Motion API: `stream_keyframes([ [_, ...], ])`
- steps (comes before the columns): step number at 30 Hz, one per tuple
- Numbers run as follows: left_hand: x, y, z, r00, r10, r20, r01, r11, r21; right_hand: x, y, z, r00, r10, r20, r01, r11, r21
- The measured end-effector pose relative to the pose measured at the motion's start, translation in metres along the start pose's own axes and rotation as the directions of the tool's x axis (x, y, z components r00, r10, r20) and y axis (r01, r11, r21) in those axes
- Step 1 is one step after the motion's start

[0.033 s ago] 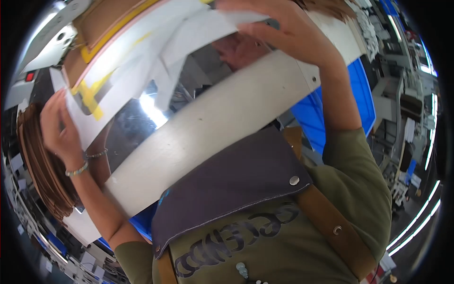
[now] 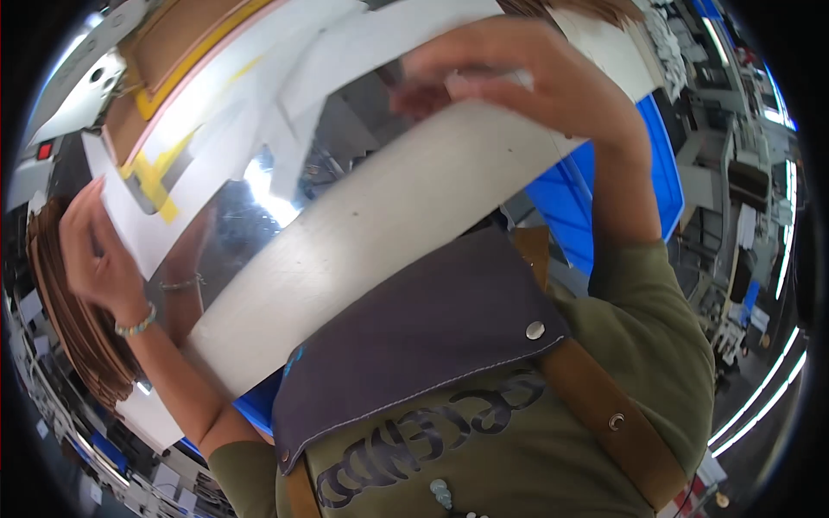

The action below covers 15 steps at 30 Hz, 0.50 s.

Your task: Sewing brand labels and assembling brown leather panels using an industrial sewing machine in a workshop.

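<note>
- Currently, the left hand (image 2: 102, 250), bent and loosely curled, is at the left end of a large, thin white sheet with irregular edges (image 2: 220, 129); whether its fingers grip that edge or only rest beside it, I cannot tell.
- The right hand (image 2: 522, 73), blurred, reaches in over the right part of a glossy, mirror-like grey plate (image 2: 233, 226), its thumb and fingers apart; whether it touches the surface is unclear.
- The white sheet lies slantwise across the upper left, overlapping the glossy plate, and crossing strips of yellow tape (image 2: 154, 186) mark its left part.
- Beyond the sheet is a flat brown panel edged in yellow (image 2: 186, 43).
- Both hands are mirrored in the plate, along with a bright patch of light.
- A smooth, pale table edge (image 2: 363, 216) curves between the plate and the person's dark grey apron (image 2: 414, 328).
- Just beside the left hand hangs a bundle of long brown strips (image 2: 73, 324).
- A bright blue plastic bin (image 2: 652, 186) is next to the right forearm, below table level.
</note>
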<state>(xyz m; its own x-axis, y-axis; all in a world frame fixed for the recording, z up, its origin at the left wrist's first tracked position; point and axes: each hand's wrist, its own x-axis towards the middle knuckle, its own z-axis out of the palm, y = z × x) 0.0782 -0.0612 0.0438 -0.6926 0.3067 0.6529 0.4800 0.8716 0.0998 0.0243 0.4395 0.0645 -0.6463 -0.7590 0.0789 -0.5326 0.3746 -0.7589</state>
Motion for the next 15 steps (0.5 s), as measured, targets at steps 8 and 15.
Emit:
stream_keyframes([
  [8,0.029,0.1,-0.056,0.874,0.377,-0.307,-0.485,0.719,-0.498,-0.126,-0.023,0.086,0.885,0.358,0.299,-0.281,0.921,-0.27],
  [15,0.035,0.184,-0.069,0.789,0.489,-0.373,-0.59,0.431,-0.683,-0.129,-0.001,0.127,0.983,0.108,0.147,-0.074,0.974,-0.216],
])
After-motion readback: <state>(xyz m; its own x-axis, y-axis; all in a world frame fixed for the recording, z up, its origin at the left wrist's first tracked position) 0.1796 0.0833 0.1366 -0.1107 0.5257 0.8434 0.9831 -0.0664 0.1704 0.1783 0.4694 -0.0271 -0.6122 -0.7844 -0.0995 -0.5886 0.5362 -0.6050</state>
